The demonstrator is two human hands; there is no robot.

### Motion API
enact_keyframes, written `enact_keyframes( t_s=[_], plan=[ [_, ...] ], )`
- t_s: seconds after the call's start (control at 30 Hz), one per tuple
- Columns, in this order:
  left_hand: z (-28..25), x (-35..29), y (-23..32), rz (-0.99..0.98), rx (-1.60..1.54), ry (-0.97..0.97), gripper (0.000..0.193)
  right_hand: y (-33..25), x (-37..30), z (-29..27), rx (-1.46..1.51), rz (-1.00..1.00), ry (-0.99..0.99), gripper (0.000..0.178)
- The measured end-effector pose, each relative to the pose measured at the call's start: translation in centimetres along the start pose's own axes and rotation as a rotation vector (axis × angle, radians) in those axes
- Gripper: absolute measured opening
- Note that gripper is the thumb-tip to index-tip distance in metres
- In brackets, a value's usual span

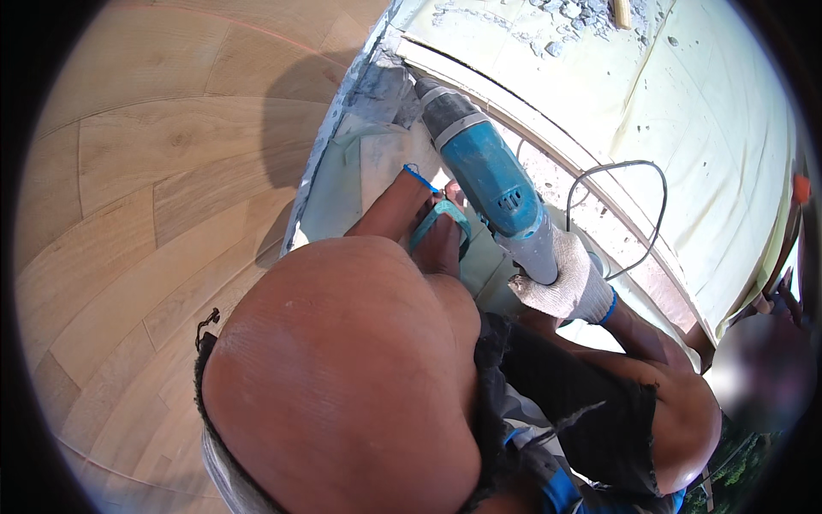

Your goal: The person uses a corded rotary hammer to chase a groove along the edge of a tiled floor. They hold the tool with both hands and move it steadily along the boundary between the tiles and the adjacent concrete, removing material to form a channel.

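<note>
My right hand, in a knitted off-white glove with a blue cuff, wraps round the grey rear grip of a teal and grey hammer drill. The drill slants up and to the left. Its nose and dark bit point at the far corner, where a pale strip meets the grey edge. My left forearm reaches past my raised knee to a blue glove cuff beside the drill body. The left hand's fingers are hidden beyond that cuff, so their grip cannot be made out.
A black cord loops right of the drill. My foot in a green sandal stands below the tool. Wood-look planks lie at left. Grey rubble and a short wooden piece rest on pale sheeting.
</note>
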State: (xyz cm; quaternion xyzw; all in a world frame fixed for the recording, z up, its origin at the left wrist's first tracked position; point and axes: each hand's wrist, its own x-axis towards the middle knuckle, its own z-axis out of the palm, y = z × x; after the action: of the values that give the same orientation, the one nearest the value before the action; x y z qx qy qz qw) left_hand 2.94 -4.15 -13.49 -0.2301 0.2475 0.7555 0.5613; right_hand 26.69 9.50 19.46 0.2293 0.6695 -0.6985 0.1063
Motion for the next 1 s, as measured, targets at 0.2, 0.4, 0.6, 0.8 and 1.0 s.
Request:
enact_keyframes(
  t_s=[0.2,0.4,0.6,0.8,1.0],
  plan=[
    [0.4,0.3,-0.6,-0.079,0.086,0.029,0.056,1.8,-0.4,-0.5,-0.017,-0.009,0.019,0.034],
    [7.8,-4.7,-0.6,0.024,0.312,0.290,0.058,1.1,-0.9,-1.0,-0.079,-0.061,-0.019,0.037],
    [1.1,-2.1,0.1,-0.033,0.061,0.117,0.059,-0.1,0.1,-0.2,-0.093,-0.054,-0.011,0.036],
    [0.1,0.1,-0.1,-0.032,-0.059,-0.169,0.059,0.1,0.6,-0.3,-0.125,-0.061,0.001,0.034],
    [2.8,-0.2,0.3,0.041,0.133,-0.050,0.055,1.2,0.6,-0.7,-0.158,-0.051,-0.022,0.033]
  ],
)
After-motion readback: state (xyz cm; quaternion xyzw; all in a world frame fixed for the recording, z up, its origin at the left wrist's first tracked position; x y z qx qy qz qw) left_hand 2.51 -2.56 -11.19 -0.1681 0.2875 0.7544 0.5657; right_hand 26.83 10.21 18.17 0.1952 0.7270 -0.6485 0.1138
